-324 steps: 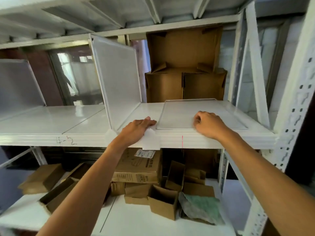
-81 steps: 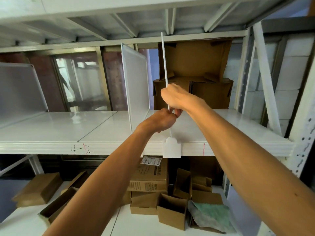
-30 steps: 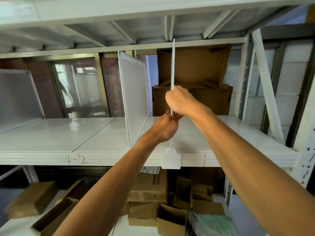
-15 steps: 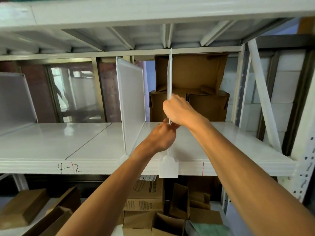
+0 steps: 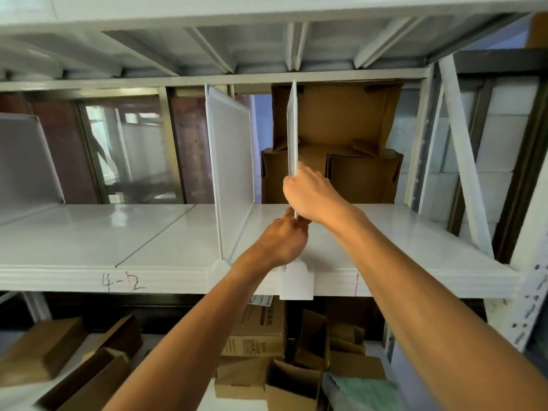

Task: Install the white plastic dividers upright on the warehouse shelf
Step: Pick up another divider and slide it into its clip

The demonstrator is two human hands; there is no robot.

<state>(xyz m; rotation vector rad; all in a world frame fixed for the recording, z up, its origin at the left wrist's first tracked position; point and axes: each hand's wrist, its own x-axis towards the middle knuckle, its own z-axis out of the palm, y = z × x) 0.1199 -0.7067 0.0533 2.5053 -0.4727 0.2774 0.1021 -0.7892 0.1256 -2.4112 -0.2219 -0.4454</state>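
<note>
So that its foot clip seats over the shelf point(image 5: 89, 232) lip, both hands, right hand point(image 5: 311, 192) above left hand point(image 5: 281, 240), clasp the divider point(image 5: 293, 129) upright

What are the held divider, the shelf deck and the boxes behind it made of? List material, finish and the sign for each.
Held divider: likely plastic, matte white; thin, rigid edge-on sheet with a moulded front clip.
Shelf deck: probably painted metal, glossy white; it mirrors the window light and has a panel seam.
Boxes: corrugated cardboard, dull brown; folded flaps show.
</note>
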